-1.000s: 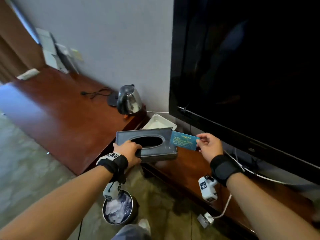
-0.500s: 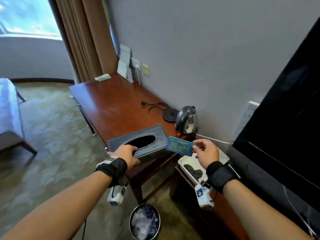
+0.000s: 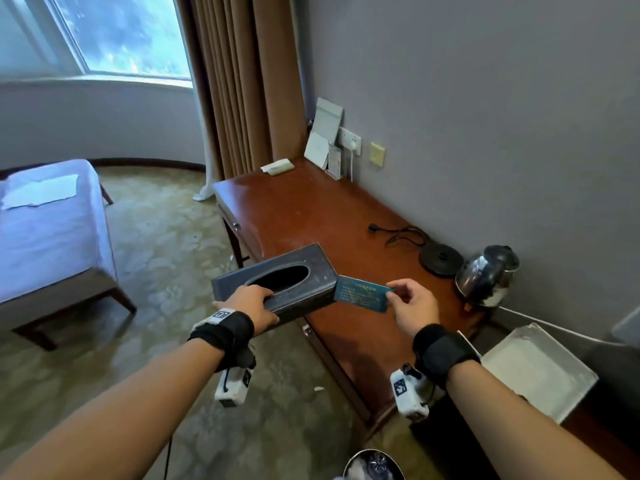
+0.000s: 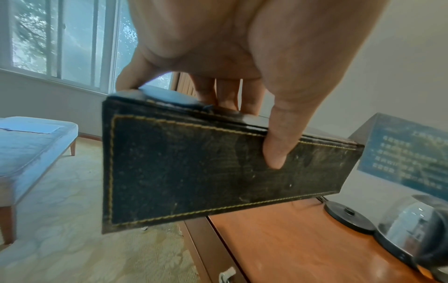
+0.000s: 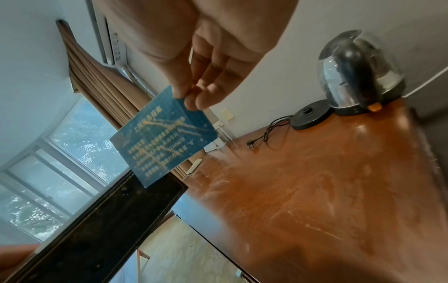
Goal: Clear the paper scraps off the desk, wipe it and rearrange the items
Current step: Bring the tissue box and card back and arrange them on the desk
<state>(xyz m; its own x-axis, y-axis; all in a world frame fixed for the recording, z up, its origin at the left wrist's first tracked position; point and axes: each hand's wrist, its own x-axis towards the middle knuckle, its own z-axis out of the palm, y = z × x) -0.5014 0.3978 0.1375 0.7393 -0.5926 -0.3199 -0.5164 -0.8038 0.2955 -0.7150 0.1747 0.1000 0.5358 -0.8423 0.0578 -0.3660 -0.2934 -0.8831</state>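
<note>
Above the bench [image 3: 301, 216], the left hand [image 3: 254, 304] grips the box [image 3: 277, 282] and the right hand [image 3: 414, 306] pinches the card [image 3: 360, 294] just beside it, near the kettle [image 3: 486, 275].

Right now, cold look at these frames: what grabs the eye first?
Mid-frame in the head view, the left hand holds a dark tissue box in its grip above the desk's front edge. Next to it, the right hand pinches a blue printed card. Behind, a shiny kettle stands beside its black base at the desk's near end.
</note>
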